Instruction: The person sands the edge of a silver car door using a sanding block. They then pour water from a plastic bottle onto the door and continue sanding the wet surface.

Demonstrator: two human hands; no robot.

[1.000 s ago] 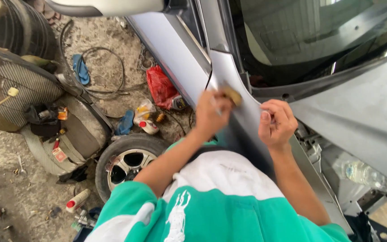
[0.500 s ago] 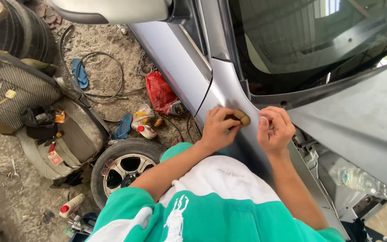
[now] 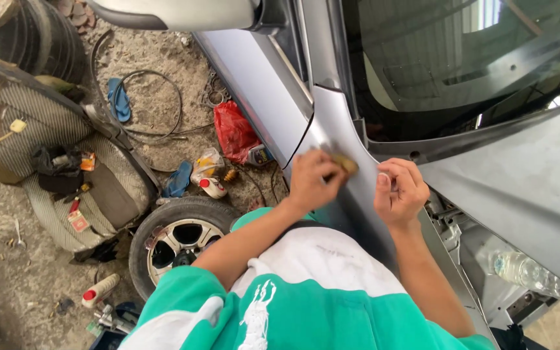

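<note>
A small tan-brown sanding pad (image 3: 345, 164) sits just above the middle of the frame, pressed flat against the grey painted metal fender panel (image 3: 358, 194) of the car, right below the foot of the windscreen pillar. The left hand (image 3: 312, 178) covers most of it; its fingers (image 3: 322, 162) are curled down and closed over the pad, so only the pad's right edge shows. To rub this narrow strip well, the pad should stay flat on the curve, with even pressure from the fingertips rather than one edge digging in, and strokes kept short so they do not run onto the seam with the door panel (image 3: 260, 97) to the upper left.

The right hand (image 3: 398, 191) rests just beside it on the same panel, loosely fisted with fingers folded in; I cannot tell whether it holds anything. It serves well as a brace there.

Further out, the dark glass windscreen (image 3: 461, 65) fills the upper right. Lower left, a black tyre on a silver alloy wheel (image 3: 179, 240) lies on the dirt ground (image 3: 157, 97), with a red plastic bag (image 3: 236, 133) above it.
</note>
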